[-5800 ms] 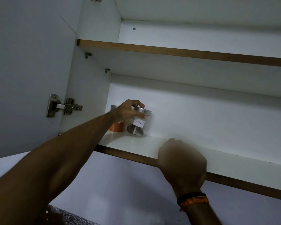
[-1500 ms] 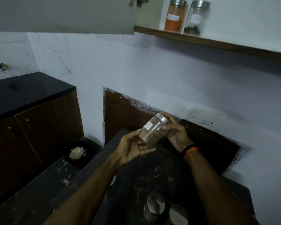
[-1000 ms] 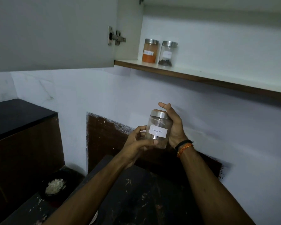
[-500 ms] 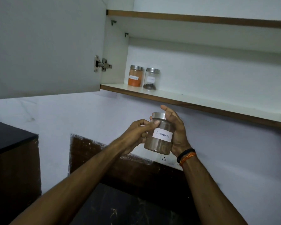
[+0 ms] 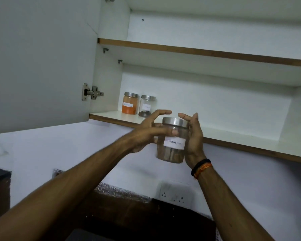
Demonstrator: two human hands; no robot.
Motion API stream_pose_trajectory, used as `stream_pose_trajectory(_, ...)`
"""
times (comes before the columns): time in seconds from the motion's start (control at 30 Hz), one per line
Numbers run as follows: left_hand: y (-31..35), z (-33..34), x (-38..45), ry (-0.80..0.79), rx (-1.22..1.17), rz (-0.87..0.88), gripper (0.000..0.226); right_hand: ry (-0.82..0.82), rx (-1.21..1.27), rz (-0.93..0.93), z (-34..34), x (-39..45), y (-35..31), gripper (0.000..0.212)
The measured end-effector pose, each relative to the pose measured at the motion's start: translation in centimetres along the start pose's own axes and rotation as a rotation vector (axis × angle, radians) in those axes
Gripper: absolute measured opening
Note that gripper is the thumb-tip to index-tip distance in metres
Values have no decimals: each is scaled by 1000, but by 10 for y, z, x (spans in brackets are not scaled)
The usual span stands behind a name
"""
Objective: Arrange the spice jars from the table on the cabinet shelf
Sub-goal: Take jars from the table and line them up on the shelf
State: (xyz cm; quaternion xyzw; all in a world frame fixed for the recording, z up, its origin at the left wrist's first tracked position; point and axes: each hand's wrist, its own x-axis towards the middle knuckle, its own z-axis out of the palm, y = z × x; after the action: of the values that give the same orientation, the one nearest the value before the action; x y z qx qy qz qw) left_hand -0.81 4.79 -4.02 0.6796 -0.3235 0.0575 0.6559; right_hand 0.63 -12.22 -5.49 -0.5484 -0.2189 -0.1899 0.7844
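Head cam is showing both hands holding a clear spice jar (image 5: 172, 141) w/ steel lid and white label, brown contents filling approx. the lower half; label text is too blurred to read. Right hand (image 5: 194, 136) is cupping the jar's right side, left hand (image 5: 146, 134) is pressing its left side w/ thumb across the front, other fingers spread. Jar is hanging upright in mid-air, just in front of the lower cabinet shelf (image 5: 233, 136). Sitting on that shelf at far left: an orange-powder jar (image 5: 129, 103) and, just beside it, a nearly empty jar (image 5: 146, 106) w/ dark bits at the bottom.
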Motion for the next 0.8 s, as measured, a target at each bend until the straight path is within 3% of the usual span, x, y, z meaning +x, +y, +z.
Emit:
stream_pose_trajectory(0.1,25,-11,29,-25,30,76,52,200,-285,-70,-6,30,-13,49)
stream_pose_trajectory(0.17,39,-21,48,-16,54,104,49,286,-620,-133,-15,50,-14,36)
stream_pose_trajectory(0.27,51,-34,76,6,104,124,46,314,-1177,-234,-32,72,-8,21)
stream_pose_trajectory(0.33,52,-42,95,21,134,133,46,323,-1386,-270,-38,80,-2,22)
stream_pose_trajectory(0.47,44,-61,133,48,193,148,42,362,-1524,-305,-36,86,7,25)
stream_pose_trajectory(0.8,6,-96,207,63,211,169,41,482,-1568,-532,-36,84,15,29)
